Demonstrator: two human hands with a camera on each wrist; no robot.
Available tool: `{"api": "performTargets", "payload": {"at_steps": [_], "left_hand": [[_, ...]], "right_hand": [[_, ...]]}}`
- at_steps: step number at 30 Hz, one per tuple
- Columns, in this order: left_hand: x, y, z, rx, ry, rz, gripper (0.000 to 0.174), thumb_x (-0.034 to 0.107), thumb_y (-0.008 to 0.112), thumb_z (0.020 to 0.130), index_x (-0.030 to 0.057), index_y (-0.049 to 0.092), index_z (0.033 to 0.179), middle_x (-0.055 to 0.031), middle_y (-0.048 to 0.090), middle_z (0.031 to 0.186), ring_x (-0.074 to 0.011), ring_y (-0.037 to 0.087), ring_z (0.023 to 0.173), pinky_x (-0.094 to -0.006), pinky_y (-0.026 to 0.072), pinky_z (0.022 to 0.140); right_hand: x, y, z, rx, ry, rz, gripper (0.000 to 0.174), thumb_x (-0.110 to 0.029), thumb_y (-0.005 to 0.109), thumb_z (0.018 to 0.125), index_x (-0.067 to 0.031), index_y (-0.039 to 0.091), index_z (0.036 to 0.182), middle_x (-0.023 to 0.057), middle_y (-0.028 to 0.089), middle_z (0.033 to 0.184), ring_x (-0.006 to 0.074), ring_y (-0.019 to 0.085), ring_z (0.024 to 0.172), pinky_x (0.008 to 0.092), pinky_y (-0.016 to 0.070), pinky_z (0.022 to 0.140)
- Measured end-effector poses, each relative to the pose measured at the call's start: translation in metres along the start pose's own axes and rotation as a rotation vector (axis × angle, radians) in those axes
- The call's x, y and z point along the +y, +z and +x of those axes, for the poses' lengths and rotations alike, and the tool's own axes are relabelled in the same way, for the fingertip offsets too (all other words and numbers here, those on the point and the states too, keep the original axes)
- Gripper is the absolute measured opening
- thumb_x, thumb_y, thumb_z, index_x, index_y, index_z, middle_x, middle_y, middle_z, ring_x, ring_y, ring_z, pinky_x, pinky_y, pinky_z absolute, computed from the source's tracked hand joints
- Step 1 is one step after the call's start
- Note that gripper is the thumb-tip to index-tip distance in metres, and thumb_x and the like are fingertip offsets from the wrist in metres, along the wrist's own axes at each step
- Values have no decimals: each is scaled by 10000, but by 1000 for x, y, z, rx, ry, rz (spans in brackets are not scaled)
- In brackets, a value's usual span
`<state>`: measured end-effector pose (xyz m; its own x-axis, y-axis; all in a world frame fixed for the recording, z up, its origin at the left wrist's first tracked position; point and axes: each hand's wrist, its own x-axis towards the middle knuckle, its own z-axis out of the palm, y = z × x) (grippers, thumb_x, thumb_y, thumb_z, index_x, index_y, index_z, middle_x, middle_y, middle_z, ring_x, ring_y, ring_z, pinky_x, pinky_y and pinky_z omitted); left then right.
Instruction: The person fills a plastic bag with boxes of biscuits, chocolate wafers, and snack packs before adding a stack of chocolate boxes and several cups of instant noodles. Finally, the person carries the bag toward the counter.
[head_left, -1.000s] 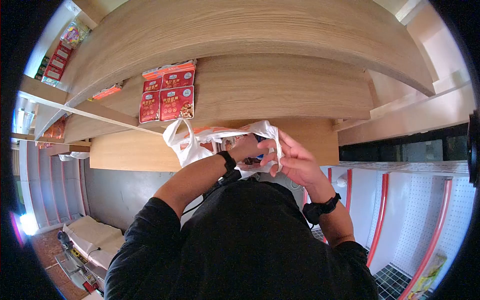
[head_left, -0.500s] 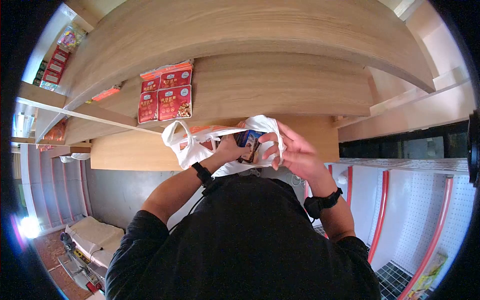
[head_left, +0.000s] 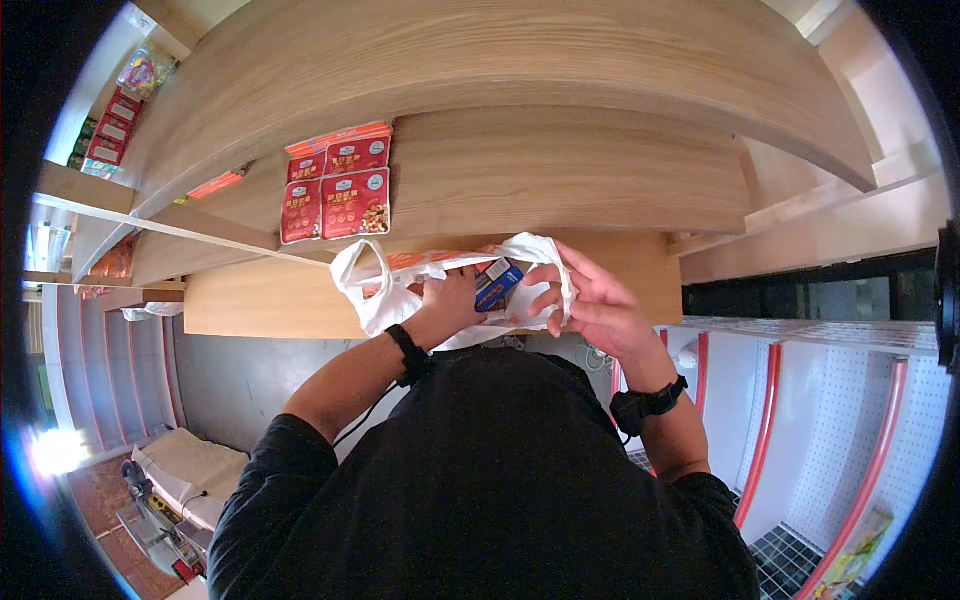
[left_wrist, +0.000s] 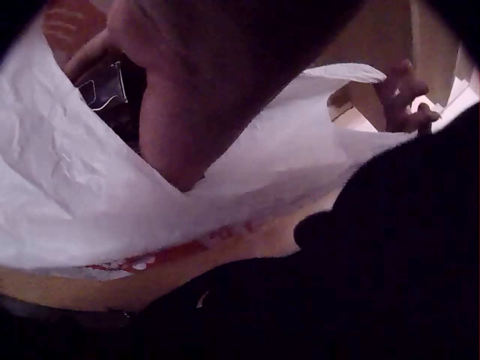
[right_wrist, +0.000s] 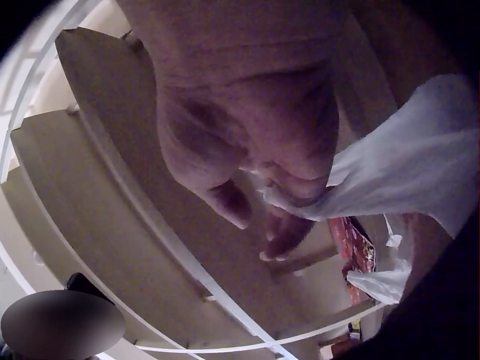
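A white plastic bag (head_left: 460, 340) with orange-red print stands with its mouth spread on the lower wooden shelf. My right hand (head_left: 605, 310) holds its right rim, the fingers curled round the white plastic (right_wrist: 420, 165). Down inside the mouth is my left hand (head_left: 448, 303), its fingertips hidden among the contents. Right beside those fingers a blue packet (head_left: 497, 287) with orange lettering and a white barcode label shows in the bag. In the left wrist view, a dark item with silver lines (left_wrist: 105, 88) lies close to the left hand; I cannot tell whether the fingers grip anything.
Red snack packs (head_left: 352, 203) with nut pictures stand in rows on the shelf above, left of centre. A wooden upright (head_left: 215, 225) divides the shelving at the left. To the right rise white pegboard racks with red edges (head_left: 757, 435). More packaged goods (head_left: 115, 125) sit far left.
My left hand has shifted left inside the bag, away from the right rim. The blue packet has come into view and turned, its barcode now showing. My right hand keeps holding the rim.
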<state>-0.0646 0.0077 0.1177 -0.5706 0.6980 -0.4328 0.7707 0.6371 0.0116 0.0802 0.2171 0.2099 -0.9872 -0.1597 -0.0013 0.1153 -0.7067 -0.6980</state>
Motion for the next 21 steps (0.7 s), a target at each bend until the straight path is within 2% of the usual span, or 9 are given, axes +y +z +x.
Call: {"api": "performTargets", "payload": {"at_steps": [2,5,8,11,12,15,19,20,21], "left_hand": [[-1,1,6,26,5,15,1077,737,682,758,-38,411,1455,-247,595,1315,-376,599,1233,-578,459,1029],[-3,-11,7,-25,-21,-264,1068,639,753,722,-18,353,1463,-272,556,1359,-419,581,1250,-554,505,992],[-1,24,26,-80,-155,-419,1101,674,731,719,-7,333,1487,-284,527,1403,-425,563,1278,-531,486,1027],[-2,56,32,153,3,-377,1269,804,728,654,-95,340,1463,-312,569,1330,-411,577,1266,-483,451,1077],[-1,48,31,53,-65,-431,1317,796,753,638,-131,306,1459,-351,544,1339,-432,597,1228,-476,476,1053],[-14,52,36,-15,-76,-527,1259,730,783,645,-114,324,1458,-348,540,1348,-415,597,1238,-477,487,1040],[-40,71,41,-227,-154,-513,1056,544,768,749,-131,331,1433,-333,539,1367,-437,590,1241,-486,486,1040],[-44,83,39,-95,-88,-492,976,433,739,778,-154,298,1421,-353,537,1349,-457,595,1220,-502,483,1038],[-44,84,37,-51,-91,-406,906,440,720,792,-155,357,1371,-350,586,1240,-464,627,1136,-508,504,998]], "right_hand": [[0,1,0,9,-4,2,845,-166,675,944,-74,169,1616,246,465,1446,317,621,1136,365,537,828],[-1,4,0,4,-4,-9,851,-174,679,940,-53,171,1611,243,472,1439,318,623,1132,364,538,829],[4,7,-3,16,10,-24,845,-181,678,940,-41,179,1606,238,483,1428,320,627,1126,364,537,832],[2,10,-1,13,18,-50,840,-189,679,937,-31,189,1601,233,495,1416,320,630,1120,362,534,837],[2,11,-2,16,18,-53,839,-191,680,936,-27,192,1599,231,499,1412,320,631,1119,361,533,839],[2,12,-4,33,0,-42,844,-170,688,925,-24,203,1599,232,500,1383,303,616,1102,345,535,788],[1,11,-8,30,3,-47,842,-175,687,925,-22,203,1597,229,503,1391,305,620,1109,348,530,808],[1,8,-9,24,2,-46,843,-181,687,926,-22,201,1596,226,506,1400,311,624,1116,352,527,831],[2,7,-10,19,1,-43,844,-187,687,927,-23,199,1596,223,508,1408,316,628,1124,357,524,853]]}}
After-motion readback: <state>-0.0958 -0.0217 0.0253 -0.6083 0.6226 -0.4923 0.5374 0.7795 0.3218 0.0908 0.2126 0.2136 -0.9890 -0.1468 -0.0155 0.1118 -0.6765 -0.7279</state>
